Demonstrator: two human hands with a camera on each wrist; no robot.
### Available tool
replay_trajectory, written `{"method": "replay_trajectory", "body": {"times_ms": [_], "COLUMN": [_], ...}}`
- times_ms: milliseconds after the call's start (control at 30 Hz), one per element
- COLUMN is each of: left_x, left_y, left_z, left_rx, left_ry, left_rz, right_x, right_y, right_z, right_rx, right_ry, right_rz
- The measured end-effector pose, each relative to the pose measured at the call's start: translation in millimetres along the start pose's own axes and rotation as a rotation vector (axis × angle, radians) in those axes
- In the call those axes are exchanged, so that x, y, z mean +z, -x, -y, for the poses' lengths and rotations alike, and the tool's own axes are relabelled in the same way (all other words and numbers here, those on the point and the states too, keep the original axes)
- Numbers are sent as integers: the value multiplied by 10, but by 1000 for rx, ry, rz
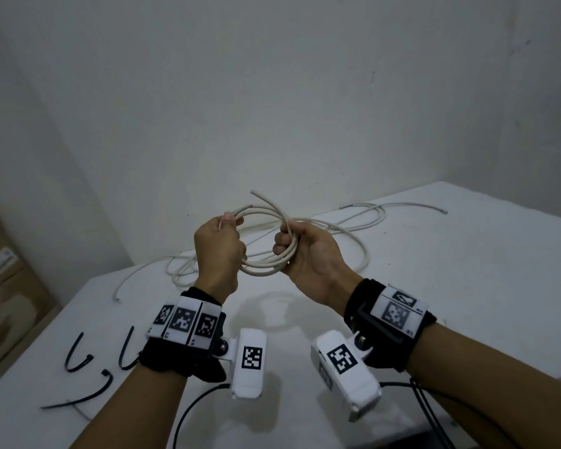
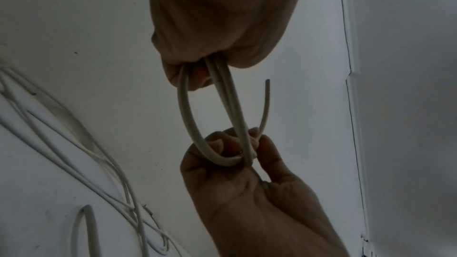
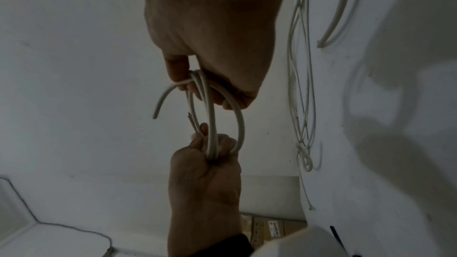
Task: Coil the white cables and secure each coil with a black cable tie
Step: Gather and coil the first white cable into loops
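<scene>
A small coil of white cable [image 1: 266,269] hangs in the air between both hands, above the white table [image 1: 434,286]. My left hand [image 1: 227,226] grips the coil's left side, fingers curled round the strands. My right hand [image 1: 285,246] grips the right side, strands crossing its curled fingers. One free end [image 1: 254,192] sticks up past the coil. The left wrist view shows the left hand [image 2: 197,73], the coil [image 2: 186,112] and the right hand [image 2: 237,144]. The right wrist view shows the right hand [image 3: 197,85], the coil [image 3: 241,122] and the left hand [image 3: 210,144]. Black cable ties [image 1: 78,354] lie at the table's left front.
More loose white cable [image 1: 357,226] lies tangled on the table behind the hands, some trailing toward the left edge [image 1: 136,280]. Cardboard boxes [image 1: 7,286] stand on the floor at the left. A wall closes the back. Black wires [image 1: 428,409] run from the wrist cameras.
</scene>
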State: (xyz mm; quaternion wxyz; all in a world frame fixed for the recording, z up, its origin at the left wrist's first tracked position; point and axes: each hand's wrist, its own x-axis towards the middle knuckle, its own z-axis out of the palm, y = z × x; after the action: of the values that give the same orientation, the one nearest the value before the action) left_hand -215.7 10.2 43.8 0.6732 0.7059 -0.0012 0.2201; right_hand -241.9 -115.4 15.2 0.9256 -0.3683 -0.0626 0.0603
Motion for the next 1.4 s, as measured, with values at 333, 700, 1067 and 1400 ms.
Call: {"method": "replay_trajectory", "body": {"times_ms": [333, 700, 1067, 1400], "left_x": [-104, -68, -145, -584], "left_y": [-5, 42, 37, -34], "left_z": [1, -129, -37, -74], "left_rx": [265, -6, -359, -187], "left_ry": [-296, -55, 376, -64], "left_rz": [267, 495, 474, 295], "right_x": [16, 37, -78, 57], "right_y": [17, -139, -255, -217], "right_z": [136, 253, 121, -206], "right_rx": [-371, -449, -325, -60], "right_ry": [858, 1284, 846, 854], "right_rz": [-172, 87, -34, 104]}}
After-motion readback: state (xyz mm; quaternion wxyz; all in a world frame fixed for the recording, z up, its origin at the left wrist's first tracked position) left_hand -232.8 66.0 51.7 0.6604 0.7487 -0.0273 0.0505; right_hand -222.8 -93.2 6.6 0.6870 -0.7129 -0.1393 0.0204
